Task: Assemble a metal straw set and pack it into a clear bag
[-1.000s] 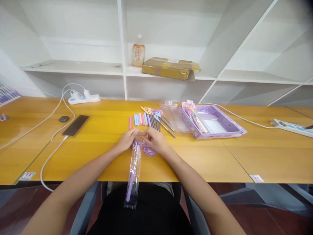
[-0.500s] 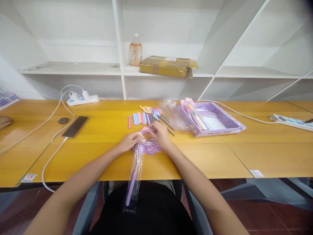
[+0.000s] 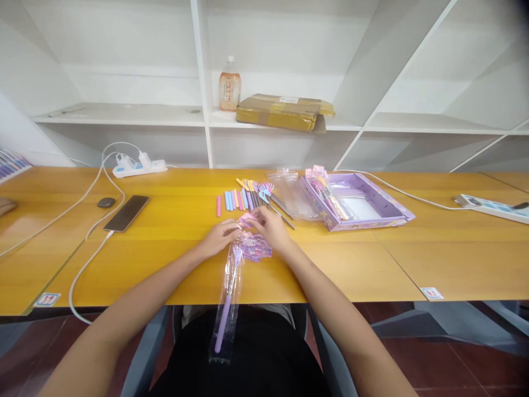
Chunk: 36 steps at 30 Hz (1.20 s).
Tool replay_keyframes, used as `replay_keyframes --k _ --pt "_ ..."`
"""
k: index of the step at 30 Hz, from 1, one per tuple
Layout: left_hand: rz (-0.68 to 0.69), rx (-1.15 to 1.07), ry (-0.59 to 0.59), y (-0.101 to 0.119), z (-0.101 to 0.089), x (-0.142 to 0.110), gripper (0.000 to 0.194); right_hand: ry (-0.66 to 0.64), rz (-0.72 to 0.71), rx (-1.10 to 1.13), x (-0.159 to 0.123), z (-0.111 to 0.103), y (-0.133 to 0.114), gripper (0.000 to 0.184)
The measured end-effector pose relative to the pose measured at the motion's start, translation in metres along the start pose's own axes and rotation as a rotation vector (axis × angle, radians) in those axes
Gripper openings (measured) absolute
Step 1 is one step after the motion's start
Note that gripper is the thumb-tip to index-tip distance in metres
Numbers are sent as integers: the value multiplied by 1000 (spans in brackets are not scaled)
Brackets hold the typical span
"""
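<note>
My left hand [image 3: 218,238] pinches the top of a long clear plastic sleeve [image 3: 228,298] that holds a purple-handled fork and hangs over the table's near edge. My right hand [image 3: 270,227] pinches a small pink card [image 3: 247,220] just above a stack of purple printed cards [image 3: 256,247] lying on the wooden table [image 3: 165,264]. Both hands meet at the sleeve's mouth. Beyond them lies a row of pastel-handled forks [image 3: 248,198].
A purple open box [image 3: 363,207] with packed forks and loose clear bags [image 3: 289,190] sits to the right. A phone [image 3: 126,213], a dark puck [image 3: 106,202], cables and a power strip [image 3: 139,165] lie left. A bottle [image 3: 230,88] and parcel [image 3: 285,112] rest on the shelf. Another person's hand [image 3: 5,205] shows at far left.
My right hand has lifted a pink card off the stack and brought it to the sleeve's mouth. The stack of cards now shows beside the sleeve. The view shifted slightly.
</note>
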<state>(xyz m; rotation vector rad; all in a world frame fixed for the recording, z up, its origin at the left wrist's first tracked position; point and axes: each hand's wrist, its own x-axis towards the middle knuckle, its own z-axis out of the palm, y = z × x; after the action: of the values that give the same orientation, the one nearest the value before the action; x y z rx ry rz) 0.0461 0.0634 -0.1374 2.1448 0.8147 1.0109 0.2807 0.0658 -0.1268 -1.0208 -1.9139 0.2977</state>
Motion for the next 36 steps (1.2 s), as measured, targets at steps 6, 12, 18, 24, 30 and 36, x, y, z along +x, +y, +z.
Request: replay_keyframes --k 6,12,18,24,30,36 --pt "-119 -258 -45 -4 6 -1 46 -18 -12 -24 1 1 1 29" --pt "-153 -307 -50 -3 6 -1 46 -20 -29 -28 0 1 -1 29" --pt "-173 -284 -22 -8 7 -1 47 -59 -20 -18 -1 4 -1 32" --pt "-147 -283 -25 -12 7 0 49 -97 -52 -3 -1 5 1 34" --pt "-131 -302 -25 -11 8 1 48 -135 -167 23 0 0 -2 26" --pt "-154 -311 -2 -13 5 2 51 -160 -138 160 0 -1 -4 25"
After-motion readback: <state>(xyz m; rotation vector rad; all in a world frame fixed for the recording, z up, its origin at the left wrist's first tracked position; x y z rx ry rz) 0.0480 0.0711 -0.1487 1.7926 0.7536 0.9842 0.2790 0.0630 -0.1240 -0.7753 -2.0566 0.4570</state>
